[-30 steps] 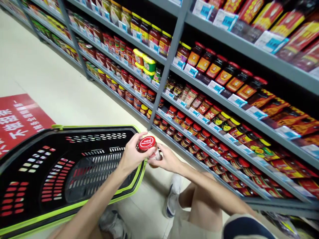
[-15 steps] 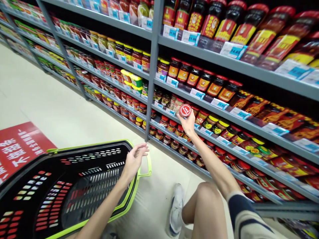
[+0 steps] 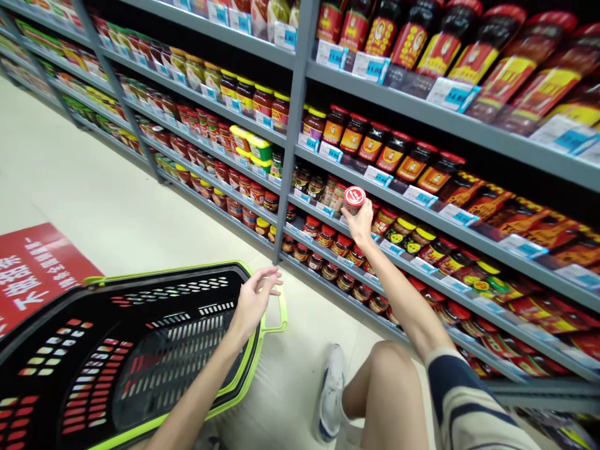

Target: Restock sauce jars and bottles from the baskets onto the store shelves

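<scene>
My right hand [image 3: 360, 222] is closed around a small jar [image 3: 355, 197] with a red and white lid, its lid facing up at me. The jar is at the front edge of a middle-low shelf [image 3: 335, 219], beside other jars with pale labels. Over the right rim of a black shopping basket [image 3: 175, 284] with lime-green edging hovers my left hand [image 3: 253, 300], its fingers slightly curled and apart, holding nothing. The basket's slotted floor shows, with no goods visible on it.
Tall grey shelving filled with jars and bottles runs along the right and back. Price tags [image 3: 375, 175] line the shelf edges. A red floor sign [image 3: 42, 262] with white writing lies behind the basket. My white shoe [image 3: 332, 387] and bent knee are near the lower shelves.
The view has shifted slightly. My right hand, still around the jar, appears a little farther right in the picture, with the jar's lid slightly higher. My left hand has hardly moved.
</scene>
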Demonstrator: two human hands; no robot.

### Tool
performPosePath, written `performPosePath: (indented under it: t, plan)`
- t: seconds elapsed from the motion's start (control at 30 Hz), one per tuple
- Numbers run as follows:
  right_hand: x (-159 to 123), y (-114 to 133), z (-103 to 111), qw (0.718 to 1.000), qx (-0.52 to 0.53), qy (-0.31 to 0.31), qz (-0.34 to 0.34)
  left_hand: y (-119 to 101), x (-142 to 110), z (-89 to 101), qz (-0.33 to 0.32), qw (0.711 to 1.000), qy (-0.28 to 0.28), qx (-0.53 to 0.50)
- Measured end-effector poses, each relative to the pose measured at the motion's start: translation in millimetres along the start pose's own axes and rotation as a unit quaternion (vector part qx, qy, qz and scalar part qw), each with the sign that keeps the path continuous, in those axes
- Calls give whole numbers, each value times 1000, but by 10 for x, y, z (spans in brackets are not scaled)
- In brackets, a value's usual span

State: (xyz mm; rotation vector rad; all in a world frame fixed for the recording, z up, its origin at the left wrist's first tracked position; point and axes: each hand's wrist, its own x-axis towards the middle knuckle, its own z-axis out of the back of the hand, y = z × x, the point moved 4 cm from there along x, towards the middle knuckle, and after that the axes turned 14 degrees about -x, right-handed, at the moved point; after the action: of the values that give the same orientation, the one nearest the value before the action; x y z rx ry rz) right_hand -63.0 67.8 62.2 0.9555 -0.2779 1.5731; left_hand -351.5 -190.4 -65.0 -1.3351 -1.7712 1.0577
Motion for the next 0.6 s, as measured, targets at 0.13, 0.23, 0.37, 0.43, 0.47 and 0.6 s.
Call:
performPosePath:
  t: [0.13,0.23,0.37,0.43,0.47,0.6]
  plan:
    - [44,-16,-26,1000,17,-9,-6,-57,-56,9,-2,1000,1,-7]
    - [35,6,-54,1000,8,-4,-3,-78,-96,30,-1,1000,6,-10]
    - [-26,64,-131,999,-15,41,23,-122,-128,64,-3,1000,10,-7]
    - [-36,61,-159,998,-33,53,-3,-155,-130,89,-7,1000,7,-6]
    - [-28,52,-164,997,-41,53,-25,-170,-127,102,-9,1000,7,-7]
    - [54,41,-166,993,-69,63,-74,-205,-98,137,-17,1000,1,-12]
